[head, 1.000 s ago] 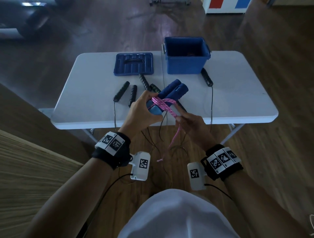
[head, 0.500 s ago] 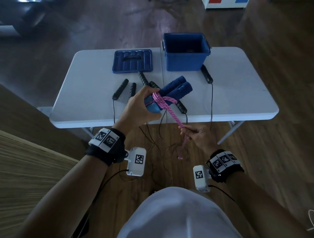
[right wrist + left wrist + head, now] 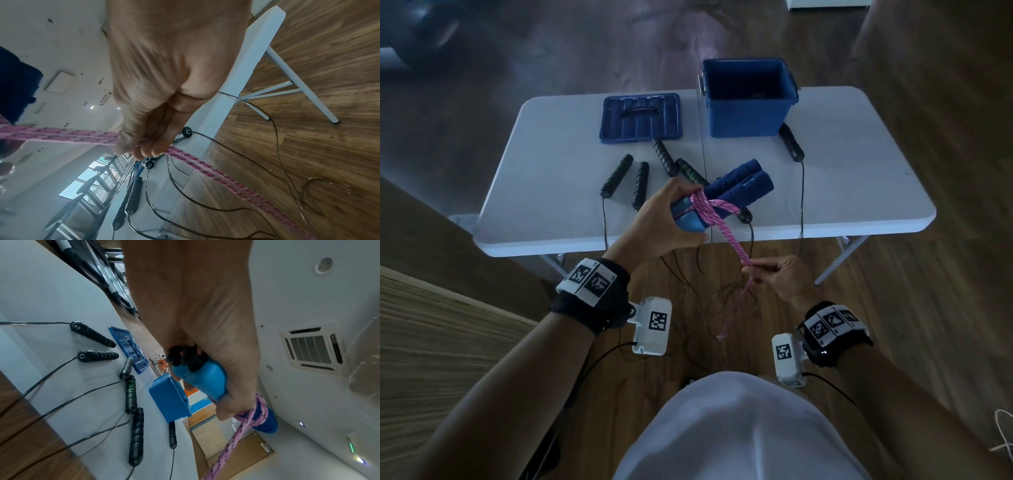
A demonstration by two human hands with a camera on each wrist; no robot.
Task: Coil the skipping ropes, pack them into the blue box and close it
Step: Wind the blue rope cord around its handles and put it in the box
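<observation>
My left hand (image 3: pixel 671 219) grips two blue rope handles (image 3: pixel 739 183) side by side above the table's front edge; the same handles (image 3: pixel 205 382) show in the left wrist view. A pink rope (image 3: pixel 714 210) is wound around them, and a doubled strand runs down to my right hand (image 3: pixel 774 274), which pinches the rope (image 3: pixel 185 155) taut below the table edge. Its loose end dangles toward the floor. The open blue box (image 3: pixel 748 99) stands at the back of the table, its lid (image 3: pixel 642 118) lying flat to its left.
Several black-handled ropes (image 3: pixel 640 178) lie on the white folding table (image 3: pixel 859 178), one handle (image 3: pixel 791 142) right of the box. Their thin black cords (image 3: pixel 226 209) hang over the front edge onto the wooden floor. A table leg (image 3: pixel 298 84) stands to the right.
My right hand has drawn the pink rope down and to the right, away from the handles, pulling the strand taut. The left hand keeps its grip on the handles.
</observation>
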